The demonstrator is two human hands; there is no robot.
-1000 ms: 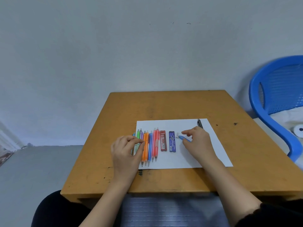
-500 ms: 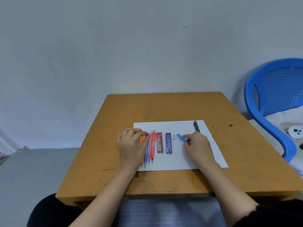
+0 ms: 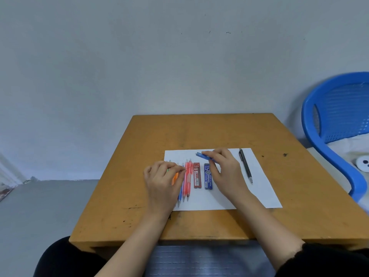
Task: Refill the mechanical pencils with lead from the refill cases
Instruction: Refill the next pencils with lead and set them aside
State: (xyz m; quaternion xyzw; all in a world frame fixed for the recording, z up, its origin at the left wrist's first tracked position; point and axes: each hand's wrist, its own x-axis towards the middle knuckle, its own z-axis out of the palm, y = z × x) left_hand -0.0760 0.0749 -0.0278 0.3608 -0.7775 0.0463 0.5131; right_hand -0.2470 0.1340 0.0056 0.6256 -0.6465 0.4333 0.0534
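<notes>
Several coloured mechanical pencils [image 3: 186,179] lie side by side on a white paper sheet [image 3: 257,188]. Beside them are a red lead case [image 3: 197,177] and a blue lead case [image 3: 208,177]. My right hand [image 3: 224,170] holds a blue mechanical pencil [image 3: 203,156] just above the paper, its open end pointing left. My left hand [image 3: 162,179] pinches a thin lead [image 3: 187,169] between thumb and forefinger, over the row of pencils and aimed toward the blue pencil. The lead tip and the pencil end are apart. My left hand hides part of the pencil row.
A black pencil [image 3: 246,166] lies on the paper's right part. The paper rests on a small wooden table [image 3: 209,132] against a grey wall. A blue plastic chair [image 3: 335,124] stands at the right, with a small white object [image 3: 363,163] on its seat.
My right hand lifted the blue pencil off the paper and carried it up and left. My left hand left the pencil row holding a thin lead. The camera tilted slightly.
</notes>
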